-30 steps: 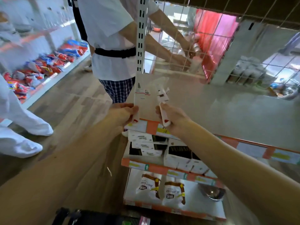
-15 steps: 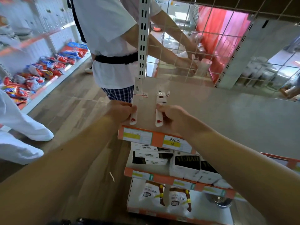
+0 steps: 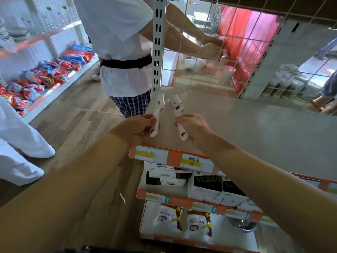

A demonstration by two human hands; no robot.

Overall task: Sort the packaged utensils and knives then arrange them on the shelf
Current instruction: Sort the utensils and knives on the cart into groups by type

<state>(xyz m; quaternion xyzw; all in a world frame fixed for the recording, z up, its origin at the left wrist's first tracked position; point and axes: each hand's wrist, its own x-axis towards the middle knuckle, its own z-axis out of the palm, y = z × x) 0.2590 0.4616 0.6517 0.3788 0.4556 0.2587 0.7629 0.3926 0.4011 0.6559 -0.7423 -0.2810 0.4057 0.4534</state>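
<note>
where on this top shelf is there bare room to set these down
The top shelf lies bare right of the two held utensils, back to the wire mesh. The tier below is crowded with white boxes.

Pale, streaky wood-plank floor (image 3: 76, 125) runs down the aisle. A grey shelf (image 3: 237, 128) stands in front, edged with an orange price strip (image 3: 175, 157), with a white slotted upright (image 3: 157, 42) at its corner and a wire mesh panel (image 3: 237, 42) behind. Through the mesh hangs a red curtain (image 3: 255, 33), with bright daylight beside it. The lower tiers hold white boxes (image 3: 206, 187), printed bags (image 3: 169, 218) and a metal bowl (image 3: 242, 225). Across the aisle a low white rack (image 3: 54, 93) carries red and blue snack packets (image 3: 45, 77).
</note>
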